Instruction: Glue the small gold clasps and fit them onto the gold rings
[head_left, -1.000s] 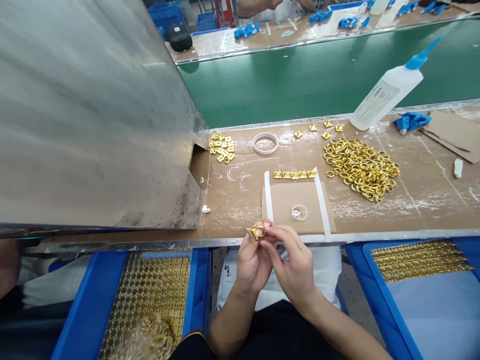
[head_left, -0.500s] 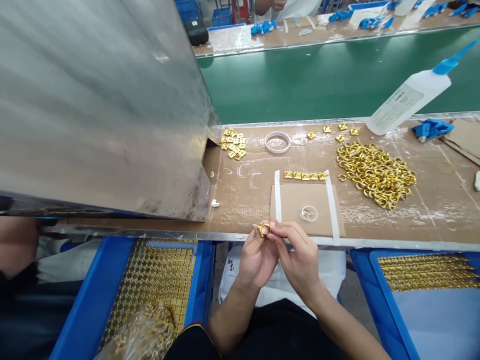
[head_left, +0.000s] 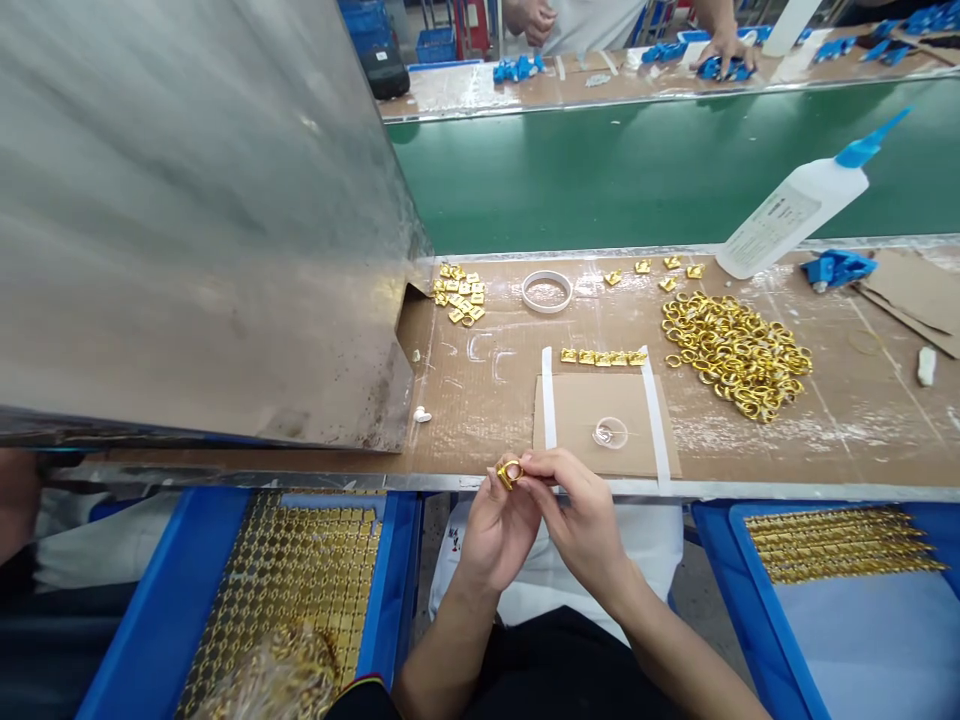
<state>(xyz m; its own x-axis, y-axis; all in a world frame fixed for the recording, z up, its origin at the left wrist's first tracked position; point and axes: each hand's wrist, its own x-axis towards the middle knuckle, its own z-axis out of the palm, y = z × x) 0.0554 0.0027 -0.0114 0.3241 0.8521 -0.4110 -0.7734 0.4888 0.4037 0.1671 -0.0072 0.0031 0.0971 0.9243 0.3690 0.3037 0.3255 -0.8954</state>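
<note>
Between my two hands, just over the table's near edge, is a gold ring (head_left: 510, 473) with a flat face on its left side. My left hand (head_left: 496, 535) pinches the face side with thumb and fingers. On the band's right side, my right hand (head_left: 574, 505) closes its thumb and forefinger. Beyond them lies a taped cardboard square (head_left: 577, 410) bearing a small clear round dish (head_left: 610, 433). Along its far edge runs a row of gold square pieces (head_left: 604, 358). A heap of gold rings (head_left: 739, 350) lies to the right.
A metal housing (head_left: 225, 230) blocks the left. A tilted white bottle (head_left: 795, 220) with a blue nozzle stands far right by the green belt (head_left: 600, 170). Blue trays (head_left: 397, 580) of gold pieces flank my lap. A co-worker's hand (head_left: 724, 50) touches blue items across the belt.
My view has shifted slightly, so the table's things sit a little further left. Both hands keep hold of the ring. Across the belt, a co-worker's hand has come onto the blue items.
</note>
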